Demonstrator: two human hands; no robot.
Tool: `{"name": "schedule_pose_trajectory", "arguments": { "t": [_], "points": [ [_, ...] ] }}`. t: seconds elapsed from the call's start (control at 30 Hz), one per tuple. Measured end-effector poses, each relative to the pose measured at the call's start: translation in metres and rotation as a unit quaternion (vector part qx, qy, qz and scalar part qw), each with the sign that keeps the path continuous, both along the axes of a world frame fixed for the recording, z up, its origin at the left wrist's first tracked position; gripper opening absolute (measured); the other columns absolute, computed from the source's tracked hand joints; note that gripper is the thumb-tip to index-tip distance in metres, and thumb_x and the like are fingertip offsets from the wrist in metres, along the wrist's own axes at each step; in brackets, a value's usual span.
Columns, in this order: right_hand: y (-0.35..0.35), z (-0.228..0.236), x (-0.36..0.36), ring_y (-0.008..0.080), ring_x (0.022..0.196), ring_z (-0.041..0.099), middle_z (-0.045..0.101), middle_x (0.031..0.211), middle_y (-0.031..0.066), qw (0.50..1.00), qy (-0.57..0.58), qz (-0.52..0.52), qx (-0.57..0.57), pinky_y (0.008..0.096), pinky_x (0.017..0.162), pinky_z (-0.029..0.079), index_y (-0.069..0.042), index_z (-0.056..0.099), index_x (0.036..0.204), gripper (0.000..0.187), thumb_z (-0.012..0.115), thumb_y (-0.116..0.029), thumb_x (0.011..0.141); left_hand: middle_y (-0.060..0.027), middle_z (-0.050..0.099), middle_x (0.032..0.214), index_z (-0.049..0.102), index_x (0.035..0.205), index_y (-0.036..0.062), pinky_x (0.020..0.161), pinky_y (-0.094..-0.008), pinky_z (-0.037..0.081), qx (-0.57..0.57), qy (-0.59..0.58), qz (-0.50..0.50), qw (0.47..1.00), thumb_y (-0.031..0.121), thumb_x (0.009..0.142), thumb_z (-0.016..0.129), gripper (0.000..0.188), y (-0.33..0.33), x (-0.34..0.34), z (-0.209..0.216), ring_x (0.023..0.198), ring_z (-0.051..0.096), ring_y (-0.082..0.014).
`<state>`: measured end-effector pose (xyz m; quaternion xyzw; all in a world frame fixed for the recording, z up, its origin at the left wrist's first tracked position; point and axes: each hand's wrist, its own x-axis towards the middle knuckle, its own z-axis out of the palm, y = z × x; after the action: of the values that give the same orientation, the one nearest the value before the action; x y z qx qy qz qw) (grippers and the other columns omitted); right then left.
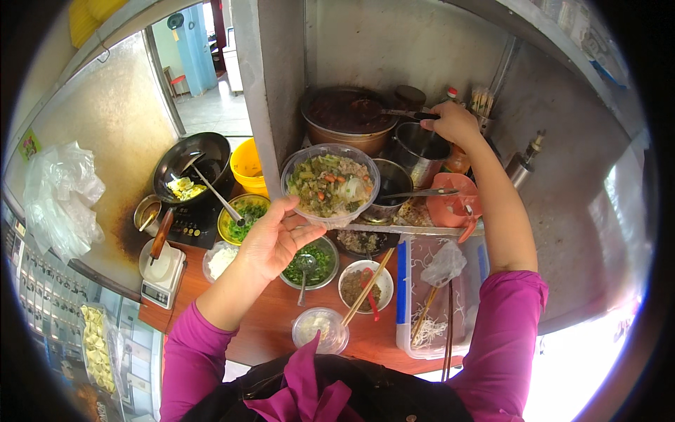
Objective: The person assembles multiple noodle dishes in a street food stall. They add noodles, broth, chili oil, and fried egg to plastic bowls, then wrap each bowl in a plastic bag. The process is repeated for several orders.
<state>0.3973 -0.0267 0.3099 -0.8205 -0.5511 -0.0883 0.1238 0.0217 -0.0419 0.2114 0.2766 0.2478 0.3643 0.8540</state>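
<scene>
On its palm and fingers my left hand (271,243) bears a clear plastic bowl (290,200), filled with chopped green vegetables, peanuts, minced topping and pale noodles. My right hand (455,125) is closed round the black handle of a ladle (402,112). The ladle's head reaches into a wide pot (344,141) of dark red sauce at the back. The bowl is held just in front of this pot. Below the right hand stands a tall metal pot (422,151), and a smaller metal pot (388,184) with a spoon across it sits nearer.
A wok (211,151) stands on a cooktop at left, with a kitchen scale (162,274) nearby. Chopped greens fill a metal bowl (320,264). A white bowl (365,288) holds minced topping. A plastic bin (439,295) with noodles and a pink container (453,204) are at right.
</scene>
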Motion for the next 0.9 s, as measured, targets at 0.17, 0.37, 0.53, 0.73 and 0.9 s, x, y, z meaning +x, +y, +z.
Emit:
{"name": "schedule_pose_trajectory", "arguments": {
  "t": [0.17, 0.37, 0.53, 0.73, 0.9],
  "points": [
    [0.008, -0.012, 0.023, 0.0304, 0.11, 0.061, 0.065, 0.118, 0.0148, 0.99, 0.141, -0.006, 0.005, 0.0395, 0.094, 0.047, -0.011, 0.066, 0.12, 0.056, 0.073, -0.044, 0.075, -0.0208, 0.057, 0.113, 0.049, 0.116, -0.0007, 0.09, -0.0429, 0.054, 0.007, -0.009, 0.006, 1.0, 0.023, 0.09, 0.061, 0.037, 0.012, 0.007, 0.001, 0.104, 0.06, -0.0323],
    [0.006, -0.019, 0.029, 0.0225, 0.081, 0.062, 0.069, 0.091, 0.0117, 0.942, 0.333, 0.041, 0.009, 0.0339, 0.073, 0.048, -0.001, 0.065, 0.116, 0.053, 0.076, -0.035, 0.077, -0.0191, 0.056, 0.115, 0.049, 0.118, -0.001, 0.092, -0.0427, 0.052, 0.031, 0.002, 0.021, 0.999, 0.025, 0.089, 0.062, 0.041, 0.024, 0.019, 0.003, 0.105, 0.059, -0.0308],
    [-0.01, -0.018, 0.023, 0.014, 0.067, 0.053, 0.064, 0.081, 0.006, 0.934, 0.352, 0.059, 0.016, 0.0268, 0.06, 0.042, -0.002, 0.066, 0.116, 0.047, 0.075, -0.031, 0.08, -0.0215, 0.053, 0.119, 0.045, 0.122, -0.0049, 0.098, -0.0461, 0.049, 0.023, 0.01, 0.037, 0.999, 0.025, 0.088, 0.062, 0.049, 0.032, 0.031, 0.002, 0.111, 0.056, -0.0329],
    [-0.055, 0.014, 0.024, 0.0043, 0.063, 0.045, 0.061, 0.079, -0.0028, 0.905, 0.394, 0.13, 0.096, 0.0197, 0.054, 0.033, -0.002, 0.062, 0.121, 0.046, 0.073, -0.026, 0.084, -0.017, 0.058, 0.112, 0.053, 0.113, 0.0027, 0.088, -0.0403, 0.052, 0.022, 0.021, 0.047, 0.998, 0.026, 0.086, 0.064, 0.037, 0.036, 0.036, 0.002, 0.1, 0.059, -0.028],
    [-0.087, 0.03, 0.024, 0.0095, 0.076, 0.057, 0.066, 0.086, 0.002, 0.904, 0.363, 0.207, 0.089, 0.024, 0.07, 0.045, -0.003, 0.066, 0.116, 0.04, 0.076, -0.018, 0.08, -0.0188, 0.058, 0.112, 0.053, 0.115, 0.0014, 0.091, -0.0418, 0.051, 0.027, 0.033, 0.037, 0.998, 0.03, 0.084, 0.066, 0.044, 0.038, 0.035, 0.005, 0.102, 0.06, -0.0296]
  ]
}}
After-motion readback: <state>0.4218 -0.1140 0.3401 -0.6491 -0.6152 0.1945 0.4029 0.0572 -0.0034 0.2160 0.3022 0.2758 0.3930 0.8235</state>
